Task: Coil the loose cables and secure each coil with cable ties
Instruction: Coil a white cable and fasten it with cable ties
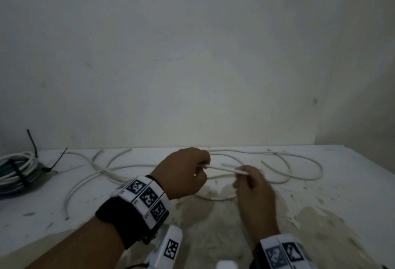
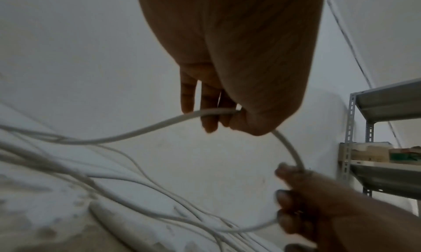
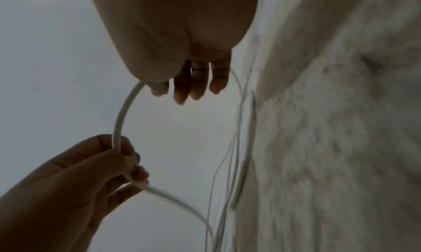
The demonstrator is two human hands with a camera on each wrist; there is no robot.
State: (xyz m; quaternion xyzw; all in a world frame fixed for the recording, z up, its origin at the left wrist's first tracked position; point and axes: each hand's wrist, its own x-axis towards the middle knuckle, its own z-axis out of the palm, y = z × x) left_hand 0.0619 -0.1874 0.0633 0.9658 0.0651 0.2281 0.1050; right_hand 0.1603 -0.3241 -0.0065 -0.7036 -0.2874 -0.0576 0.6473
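Note:
A long white cable (image 1: 299,162) sprawls in loose loops over the white table (image 1: 342,183). My left hand (image 1: 188,174) pinches a stretch of it above the table's middle, and my right hand (image 1: 250,181) grips the same cable just to the right. In the left wrist view the cable (image 2: 136,131) bends in an arc from my left hand (image 2: 227,115) down to my right hand (image 2: 296,183). The right wrist view shows the same arc of cable (image 3: 123,111) running from my right hand (image 3: 189,79) to my left hand (image 3: 120,162).
At the table's far left lies a coil of cables (image 1: 19,172) bound with black cable ties (image 1: 32,142). A bare wall stands right behind the table. In the left wrist view a metal shelf rack (image 2: 382,147) stands off to the right.

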